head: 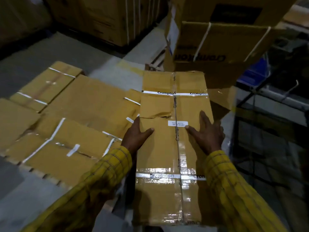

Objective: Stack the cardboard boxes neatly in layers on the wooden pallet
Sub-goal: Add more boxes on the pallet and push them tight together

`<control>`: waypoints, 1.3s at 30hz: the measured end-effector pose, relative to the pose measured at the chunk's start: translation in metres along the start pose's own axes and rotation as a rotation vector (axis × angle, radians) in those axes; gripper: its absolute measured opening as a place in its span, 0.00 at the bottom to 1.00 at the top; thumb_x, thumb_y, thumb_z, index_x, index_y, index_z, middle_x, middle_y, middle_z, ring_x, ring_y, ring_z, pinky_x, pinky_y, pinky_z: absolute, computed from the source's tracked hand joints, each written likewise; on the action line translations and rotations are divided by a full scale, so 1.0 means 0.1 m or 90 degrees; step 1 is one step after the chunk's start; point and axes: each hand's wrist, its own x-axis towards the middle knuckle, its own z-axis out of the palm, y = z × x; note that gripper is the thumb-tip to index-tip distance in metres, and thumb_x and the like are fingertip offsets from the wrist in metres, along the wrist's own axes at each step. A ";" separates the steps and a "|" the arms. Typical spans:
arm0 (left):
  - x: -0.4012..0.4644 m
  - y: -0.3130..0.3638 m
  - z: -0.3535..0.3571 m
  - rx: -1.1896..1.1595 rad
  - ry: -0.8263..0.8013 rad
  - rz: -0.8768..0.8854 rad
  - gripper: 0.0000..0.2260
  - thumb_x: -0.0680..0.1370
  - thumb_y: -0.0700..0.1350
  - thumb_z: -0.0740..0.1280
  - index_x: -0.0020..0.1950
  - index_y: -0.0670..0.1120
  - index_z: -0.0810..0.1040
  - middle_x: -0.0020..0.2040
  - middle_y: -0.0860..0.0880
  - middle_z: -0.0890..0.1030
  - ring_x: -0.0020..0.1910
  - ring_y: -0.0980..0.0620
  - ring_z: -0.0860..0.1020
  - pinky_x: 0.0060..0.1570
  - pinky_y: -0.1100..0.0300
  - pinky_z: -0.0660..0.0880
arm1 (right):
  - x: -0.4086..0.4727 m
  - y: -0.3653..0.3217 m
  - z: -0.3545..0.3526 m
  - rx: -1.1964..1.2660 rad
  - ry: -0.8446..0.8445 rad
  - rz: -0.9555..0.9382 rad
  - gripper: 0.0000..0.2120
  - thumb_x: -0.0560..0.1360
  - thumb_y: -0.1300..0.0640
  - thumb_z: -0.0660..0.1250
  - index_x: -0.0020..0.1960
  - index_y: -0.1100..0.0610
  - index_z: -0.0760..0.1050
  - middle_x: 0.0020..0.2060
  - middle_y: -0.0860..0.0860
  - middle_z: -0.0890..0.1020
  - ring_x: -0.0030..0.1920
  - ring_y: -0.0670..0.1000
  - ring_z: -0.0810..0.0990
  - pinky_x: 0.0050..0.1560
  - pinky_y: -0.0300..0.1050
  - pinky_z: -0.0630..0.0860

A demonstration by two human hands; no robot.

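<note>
A long brown cardboard box point(160, 153), taped and banded with white straps, lies lengthwise in front of me. My left hand point(135, 138) grips its left edge, thumb on top and fingers hidden down the side. My right hand point(209, 133) rests flat on the top near the right edge, thumb and forefinger straight. To the left, a flat layer of similar strapped boxes point(83, 104) lies lower, touching the held box's left side. What that layer rests on is hidden.
A stack of larger printed boxes point(222, 42) stands right behind the held box, with wooden pallet slats point(156, 60) at its foot. More cartons point(103, 19) are at the back left. A dark metal rack point(267, 114) is on the right. Grey floor point(50, 52) runs between.
</note>
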 end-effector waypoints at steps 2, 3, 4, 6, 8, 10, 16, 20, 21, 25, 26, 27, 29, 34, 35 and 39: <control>-0.20 0.07 -0.43 0.002 0.027 0.021 0.28 0.77 0.58 0.74 0.75 0.56 0.70 0.65 0.59 0.80 0.61 0.53 0.79 0.63 0.52 0.77 | -0.22 -0.43 -0.13 -0.004 0.011 -0.039 0.44 0.70 0.27 0.69 0.81 0.37 0.58 0.71 0.63 0.66 0.71 0.67 0.66 0.72 0.63 0.62; -0.31 0.11 -0.66 0.002 0.040 0.030 0.29 0.75 0.61 0.73 0.74 0.57 0.70 0.65 0.58 0.80 0.62 0.53 0.80 0.63 0.50 0.77 | -0.33 -0.65 -0.17 0.004 0.012 -0.061 0.43 0.71 0.27 0.69 0.81 0.37 0.58 0.72 0.63 0.66 0.72 0.67 0.65 0.73 0.63 0.61; -0.41 0.12 -0.89 -0.001 0.055 0.038 0.30 0.74 0.63 0.73 0.73 0.59 0.70 0.65 0.58 0.81 0.61 0.53 0.80 0.63 0.49 0.78 | -0.44 -0.86 -0.21 0.016 0.010 -0.082 0.43 0.71 0.28 0.69 0.80 0.37 0.58 0.73 0.62 0.65 0.74 0.67 0.64 0.73 0.64 0.61; -0.61 0.13 -1.33 -0.008 0.091 0.042 0.30 0.72 0.65 0.72 0.72 0.60 0.71 0.65 0.59 0.81 0.61 0.53 0.81 0.63 0.47 0.79 | -0.65 -1.27 -0.23 0.042 0.004 -0.119 0.42 0.70 0.28 0.70 0.80 0.36 0.59 0.74 0.60 0.64 0.74 0.67 0.62 0.74 0.66 0.60; -0.78 0.11 -1.75 -0.009 0.132 0.047 0.31 0.72 0.66 0.72 0.72 0.60 0.71 0.65 0.58 0.81 0.62 0.52 0.80 0.63 0.47 0.78 | -0.80 -1.66 -0.19 0.053 -0.010 -0.159 0.42 0.71 0.29 0.70 0.80 0.36 0.60 0.74 0.60 0.64 0.75 0.68 0.62 0.74 0.65 0.58; -0.93 0.08 -2.13 -0.018 0.169 0.051 0.32 0.71 0.67 0.73 0.73 0.61 0.70 0.66 0.58 0.81 0.63 0.52 0.80 0.63 0.46 0.79 | -0.90 -2.03 -0.10 0.063 -0.030 -0.194 0.42 0.70 0.29 0.71 0.80 0.36 0.60 0.74 0.61 0.64 0.74 0.68 0.62 0.75 0.66 0.58; -1.20 -0.15 -3.11 -0.003 0.264 0.014 0.34 0.71 0.69 0.73 0.75 0.61 0.68 0.66 0.61 0.80 0.62 0.53 0.81 0.60 0.46 0.80 | -1.02 -3.01 0.41 0.113 -0.097 -0.286 0.43 0.69 0.30 0.71 0.79 0.37 0.60 0.70 0.59 0.66 0.72 0.67 0.64 0.74 0.66 0.62; -1.24 -0.38 -3.67 0.009 0.327 -0.010 0.34 0.72 0.68 0.72 0.75 0.63 0.66 0.67 0.61 0.79 0.63 0.52 0.80 0.62 0.46 0.79 | -1.00 -3.68 0.79 0.077 -0.150 -0.355 0.39 0.73 0.34 0.72 0.79 0.36 0.60 0.69 0.60 0.66 0.70 0.66 0.66 0.73 0.63 0.63; -1.25 -0.42 -3.79 0.009 0.342 -0.009 0.33 0.72 0.67 0.72 0.75 0.63 0.67 0.66 0.61 0.80 0.62 0.52 0.80 0.62 0.46 0.79 | -0.98 -3.84 0.89 0.073 -0.164 -0.370 0.39 0.73 0.34 0.72 0.80 0.36 0.60 0.69 0.60 0.67 0.70 0.67 0.66 0.72 0.63 0.64; -1.24 -0.67 -4.29 0.006 0.392 -0.021 0.33 0.72 0.66 0.73 0.74 0.64 0.67 0.64 0.60 0.81 0.60 0.51 0.81 0.60 0.44 0.80 | -0.96 -4.44 1.26 0.070 -0.212 -0.420 0.39 0.74 0.35 0.72 0.80 0.36 0.60 0.70 0.60 0.67 0.71 0.67 0.66 0.73 0.62 0.64; -1.22 -0.74 -4.42 0.005 0.404 -0.024 0.33 0.72 0.66 0.74 0.74 0.64 0.67 0.64 0.60 0.81 0.60 0.51 0.82 0.59 0.44 0.80 | -0.96 -4.60 1.35 0.074 -0.228 -0.432 0.38 0.74 0.36 0.73 0.80 0.36 0.60 0.69 0.60 0.67 0.71 0.67 0.66 0.73 0.61 0.65; -1.20 -0.79 -4.56 0.006 0.415 -0.025 0.33 0.72 0.66 0.74 0.74 0.64 0.67 0.64 0.59 0.81 0.60 0.50 0.82 0.59 0.43 0.81 | -0.95 -4.75 1.44 0.078 -0.243 -0.446 0.38 0.74 0.37 0.73 0.80 0.36 0.60 0.68 0.60 0.67 0.71 0.67 0.67 0.73 0.61 0.65; -1.16 -0.89 -4.85 0.012 0.439 -0.026 0.33 0.72 0.66 0.74 0.74 0.63 0.67 0.65 0.57 0.81 0.60 0.48 0.82 0.59 0.43 0.81 | -0.94 -5.08 1.62 0.085 -0.271 -0.470 0.38 0.74 0.39 0.74 0.80 0.37 0.60 0.67 0.60 0.68 0.70 0.67 0.68 0.73 0.62 0.67; -0.98 -1.37 -5.69 -0.009 0.499 -0.053 0.35 0.70 0.67 0.74 0.74 0.62 0.67 0.65 0.55 0.81 0.61 0.47 0.81 0.60 0.41 0.80 | -1.00 -6.05 2.18 0.094 -0.318 -0.519 0.39 0.74 0.43 0.75 0.80 0.38 0.61 0.70 0.62 0.67 0.71 0.67 0.68 0.73 0.62 0.68; -0.93 -1.49 -5.87 -0.019 0.506 -0.060 0.35 0.69 0.68 0.74 0.74 0.63 0.67 0.64 0.55 0.81 0.61 0.47 0.81 0.59 0.40 0.80 | -1.02 -6.26 2.31 0.095 -0.325 -0.524 0.39 0.74 0.43 0.75 0.80 0.38 0.61 0.70 0.62 0.67 0.71 0.67 0.69 0.73 0.62 0.68; -0.65 -2.01 -6.61 -0.032 0.528 -0.073 0.35 0.69 0.70 0.73 0.73 0.65 0.67 0.64 0.57 0.81 0.61 0.46 0.81 0.59 0.39 0.80 | -1.05 -7.15 2.88 0.072 -0.349 -0.539 0.39 0.75 0.45 0.76 0.81 0.40 0.61 0.70 0.62 0.67 0.71 0.66 0.69 0.73 0.59 0.68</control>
